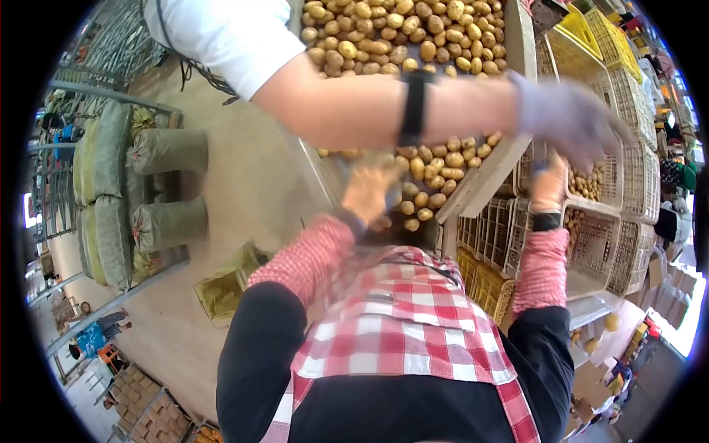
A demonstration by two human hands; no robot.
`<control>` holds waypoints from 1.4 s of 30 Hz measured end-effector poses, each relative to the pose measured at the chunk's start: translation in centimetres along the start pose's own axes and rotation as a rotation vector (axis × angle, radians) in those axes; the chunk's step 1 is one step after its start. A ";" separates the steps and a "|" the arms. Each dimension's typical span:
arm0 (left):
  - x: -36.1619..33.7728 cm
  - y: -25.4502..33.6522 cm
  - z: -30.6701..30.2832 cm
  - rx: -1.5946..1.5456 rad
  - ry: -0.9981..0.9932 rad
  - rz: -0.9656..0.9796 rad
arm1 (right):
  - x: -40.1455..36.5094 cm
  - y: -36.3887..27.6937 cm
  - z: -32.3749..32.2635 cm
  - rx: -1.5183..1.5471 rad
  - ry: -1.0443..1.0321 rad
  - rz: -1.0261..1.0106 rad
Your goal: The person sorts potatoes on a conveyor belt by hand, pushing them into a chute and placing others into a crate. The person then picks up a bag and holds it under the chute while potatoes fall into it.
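Left hand (367, 190) over potatoes (437, 171), right hand (550, 184) at crate (594, 247).

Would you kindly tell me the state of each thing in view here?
Bin: heaped with potatoes.
Crate: partly filled with potatoes.
Sacks: full, tied, lying on their sides.
Left hand: blurred, over the potatoes; grip unclear.
Right hand: by the crate; grip unclear.
Co-worker's gloved hand: fingers spread, above the crates.
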State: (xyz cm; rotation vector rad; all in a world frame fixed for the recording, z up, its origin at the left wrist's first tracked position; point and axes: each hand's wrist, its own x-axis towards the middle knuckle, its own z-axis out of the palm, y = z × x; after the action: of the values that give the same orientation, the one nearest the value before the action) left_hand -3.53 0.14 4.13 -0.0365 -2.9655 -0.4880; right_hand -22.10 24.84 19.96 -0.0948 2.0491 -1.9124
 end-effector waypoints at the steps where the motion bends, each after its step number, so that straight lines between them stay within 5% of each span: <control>1: 2.4 -0.8 -1.9 -0.033 0.026 -0.267 | 1.0 3.8 -0.9 -0.601 -0.055 -0.178; 2: 3.6 -2.8 -1.3 0.016 -0.023 -0.494 | 1.9 7.5 -1.6 -1.015 -0.033 -0.376; 3: 4.8 -4.1 -2.9 -0.046 -0.019 -0.619 | 1.6 10.0 1.1 -1.089 -0.020 -0.644; 4: 5.2 -6.5 -0.8 0.019 0.049 -0.592 | 0.7 10.9 3.8 -1.195 -0.135 -0.413; 7: 4.2 -4.3 -1.8 0.096 -0.314 -0.461 | -3.0 13.2 11.0 -1.597 -0.274 -0.152; 8: 3.3 -4.2 -0.2 0.069 -0.307 -0.426 | -4.1 12.7 12.0 -1.470 -0.348 -0.028; 10: 1.5 -1.4 -0.6 0.025 -0.342 -0.438 | -6.2 15.8 12.1 -1.609 -0.269 -0.242; 16: -3.5 2.8 0.5 0.114 -0.469 -0.185 | -9.1 15.7 8.0 -1.494 -0.745 -0.233; 18: -5.0 3.4 0.6 0.025 -0.485 -0.083 | -7.4 14.0 7.1 -1.171 -0.588 -0.186; 19: -5.4 2.8 1.5 -0.055 -0.393 -0.043 | -6.3 13.7 6.6 -1.014 -0.385 -0.401; 22: -3.9 1.4 0.7 -0.184 -0.219 -0.046 | -2.8 12.9 6.8 -1.283 -0.098 -0.357; 26: -1.3 -0.3 -0.3 -0.015 -0.180 -0.401 | -3.2 15.3 9.8 -1.605 -0.417 -0.112; 28: -1.6 0.9 -1.2 0.013 -0.468 -0.254 | -5.5 15.5 10.6 -1.598 -0.497 -0.104; 30: -2.7 2.0 -0.7 0.099 -0.492 -0.166 | -6.9 13.7 10.9 -1.623 -0.566 -0.101; 32: -4.1 0.9 1.3 0.114 -0.364 -0.069 | -7.0 14.8 10.7 -1.289 -0.398 -0.363; 34: -4.3 -0.2 2.8 -0.178 -0.381 0.167 | -6.2 11.3 12.7 -1.170 -0.470 -0.532; 37: -4.0 0.5 0.9 -0.209 -0.387 0.130 | -3.0 11.8 17.5 -1.067 -0.484 -0.793; 42: -4.7 -0.2 4.2 -0.118 -0.571 0.030 | 1.6 13.2 27.1 -1.349 -0.706 -0.681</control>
State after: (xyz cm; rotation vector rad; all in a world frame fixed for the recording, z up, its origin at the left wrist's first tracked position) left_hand 0.60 1.29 -0.49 -0.2768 -3.4725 -0.7580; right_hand -13.48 -0.34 5.67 -1.6156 2.4146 -0.1774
